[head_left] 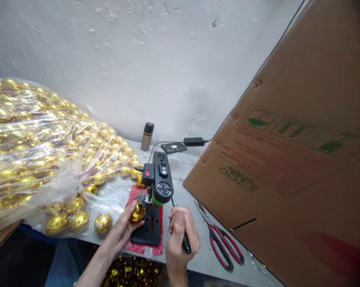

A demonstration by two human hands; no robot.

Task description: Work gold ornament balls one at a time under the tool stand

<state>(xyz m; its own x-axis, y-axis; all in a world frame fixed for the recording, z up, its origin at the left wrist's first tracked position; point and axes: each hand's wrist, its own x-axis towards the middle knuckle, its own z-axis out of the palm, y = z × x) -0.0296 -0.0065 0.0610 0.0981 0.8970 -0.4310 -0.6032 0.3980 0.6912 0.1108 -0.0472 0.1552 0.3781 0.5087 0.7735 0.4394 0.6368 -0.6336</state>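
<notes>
A gold mirrored ball [138, 211] is held in the fingers of my left hand [126, 225], just under the chuck of a small bench drill press [163, 175]. Whether the drill bit touches the ball I cannot tell. My right hand [182, 235] is wrapped round the press's lever handle [186, 244], whose black grip pokes out below the fist. Under the ball lies the black slotted base [148, 235] of the press, set on a red plastic sheet [144, 250].
A big clear bag of gold balls [63, 143] fills the left, with several loose balls [103, 224] before it. Red-handled scissors [224, 243] lie right, beside a large cardboard box [287, 159]. Behind stand a bottle [146, 137], a phone-like slab [174, 148] and a power adapter [194, 141].
</notes>
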